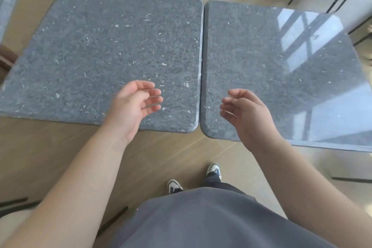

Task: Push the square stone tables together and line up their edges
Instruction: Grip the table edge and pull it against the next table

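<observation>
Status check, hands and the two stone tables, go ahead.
Left hand and right hand open, empty, above the tabletops. Left table and right table side by side, thin seam between, near edges slightly offset. Nothing in the way.

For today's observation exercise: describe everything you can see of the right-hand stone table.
The right stone table has a square, dark grey speckled top with rounded corners and a polished surface that reflects a window. It stands on a wood-look floor, beside the left table, a thin dark seam between them. The right hand hovers open over its near corner; contact cannot be told.
</observation>
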Demonstrator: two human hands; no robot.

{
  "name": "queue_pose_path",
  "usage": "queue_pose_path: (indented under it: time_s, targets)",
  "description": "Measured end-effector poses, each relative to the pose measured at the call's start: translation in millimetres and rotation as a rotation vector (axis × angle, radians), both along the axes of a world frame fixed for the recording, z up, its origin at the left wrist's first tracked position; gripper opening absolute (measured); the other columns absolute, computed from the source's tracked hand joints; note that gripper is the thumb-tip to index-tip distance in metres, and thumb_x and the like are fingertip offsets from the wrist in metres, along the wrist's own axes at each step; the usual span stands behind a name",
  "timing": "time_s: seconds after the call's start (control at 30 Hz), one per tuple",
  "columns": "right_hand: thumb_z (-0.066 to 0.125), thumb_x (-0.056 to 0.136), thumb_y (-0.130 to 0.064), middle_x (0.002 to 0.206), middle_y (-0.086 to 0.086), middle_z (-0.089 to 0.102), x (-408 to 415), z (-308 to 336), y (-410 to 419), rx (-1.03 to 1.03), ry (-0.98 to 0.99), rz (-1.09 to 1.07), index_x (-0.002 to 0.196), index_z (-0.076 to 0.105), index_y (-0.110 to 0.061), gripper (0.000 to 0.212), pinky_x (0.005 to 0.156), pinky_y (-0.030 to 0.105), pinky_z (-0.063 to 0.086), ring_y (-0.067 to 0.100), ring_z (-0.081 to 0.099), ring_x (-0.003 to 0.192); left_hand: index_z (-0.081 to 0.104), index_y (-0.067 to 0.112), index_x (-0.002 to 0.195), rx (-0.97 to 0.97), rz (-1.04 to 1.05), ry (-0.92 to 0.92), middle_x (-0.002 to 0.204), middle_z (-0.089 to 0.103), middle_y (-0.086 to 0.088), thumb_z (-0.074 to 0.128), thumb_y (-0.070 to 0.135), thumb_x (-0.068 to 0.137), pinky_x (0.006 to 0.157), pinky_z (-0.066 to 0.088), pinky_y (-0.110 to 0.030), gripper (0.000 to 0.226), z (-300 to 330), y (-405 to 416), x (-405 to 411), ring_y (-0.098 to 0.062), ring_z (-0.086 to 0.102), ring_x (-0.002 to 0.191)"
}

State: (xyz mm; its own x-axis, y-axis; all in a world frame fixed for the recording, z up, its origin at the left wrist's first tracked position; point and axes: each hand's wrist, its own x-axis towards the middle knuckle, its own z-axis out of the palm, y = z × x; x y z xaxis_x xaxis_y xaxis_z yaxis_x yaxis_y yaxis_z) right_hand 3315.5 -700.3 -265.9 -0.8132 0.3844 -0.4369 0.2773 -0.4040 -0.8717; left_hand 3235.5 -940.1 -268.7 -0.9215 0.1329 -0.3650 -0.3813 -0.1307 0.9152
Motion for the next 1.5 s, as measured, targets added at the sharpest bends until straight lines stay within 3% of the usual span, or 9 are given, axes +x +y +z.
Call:
queue_pose_path:
  time_s: [0.5,0.7,1.1,1.5]
  targets:
    - [0.047,0.094,0.003,0.084,0.004,0.066,60.0,10.8,114.2,0.031,0.029,-0.178,0.102,0.061,-0.012,0.022,0.083,0.035,0.054,0.022,0.063,0.082,0.061,0.007,0.103,0.051,-0.185,0.046,0.090,0.070,-0.010,0.038,-0.006,0.098,0.083,0.056,-0.041,0.027,15.9,126.2,23.1,-0.025,0.068,0.083]
    - [0.046,0.094,0.004,0.081,0.003,0.066,105.6,8.7,224.5,0.017,0.064,-0.252,0.100,0.061,-0.013,0.024,0.083,0.035,0.054,0.020,0.064,0.078,0.061,0.005,0.106,-0.001,-0.305,0.060,0.093,0.069,-0.012,0.037,-0.008,0.098,0.085,0.055,-0.044,0.028,17.3,240.8,53.3,-0.026,0.068,0.085]
    - [0.045,0.092,0.007,0.078,0.003,0.065,235.2,20.2,507.8,0.004,0.055,-0.470,0.099,0.061,-0.011,0.026,0.080,0.033,0.052,0.020,0.061,0.075,0.061,0.007,0.103,0.012,-0.500,0.086,0.092,0.069,-0.010,0.035,-0.011,0.097,0.084,0.054,-0.045,0.033,23.1,554.2,155.2,-0.026,0.067,0.085]
    - [0.043,0.090,0.008,0.079,0.002,0.065,239.9,16.7,639.3,0.044,0.048,-0.566,0.102,0.062,-0.009,0.028,0.079,0.033,0.053,0.020,0.060,0.076,0.062,0.008,0.103,-0.021,-0.591,0.058,0.093,0.068,-0.011,0.035,-0.011,0.097,0.083,0.054,-0.043,0.033,4.3,699.7,142.5,-0.025,0.067,0.085]
